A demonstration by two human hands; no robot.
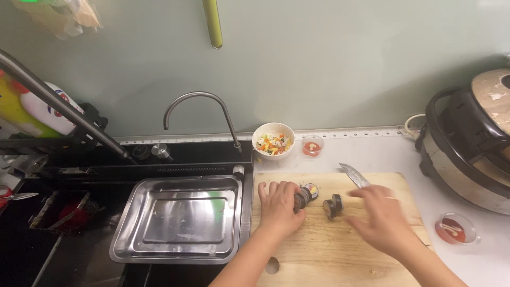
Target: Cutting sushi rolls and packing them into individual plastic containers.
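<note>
Head view, left hand (277, 207) gripping seaweed roll (303, 197), right hand (383, 219) holding knife (354, 176), bowl (273, 133) of chopped vegetables

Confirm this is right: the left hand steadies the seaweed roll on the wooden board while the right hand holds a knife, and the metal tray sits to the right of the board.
Wrong in one respect: the head view shows the metal tray to the left of the wooden board, over the sink. The left hand does steady the seaweed roll, and the right hand holds the knife.

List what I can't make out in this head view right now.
- Knife handle: hidden under the blurred right hand.
- Seaweed roll length: covered by the left hand.
- Rice cooker: cut off by the right edge.
- Bowl contents: too small to identify.
</note>
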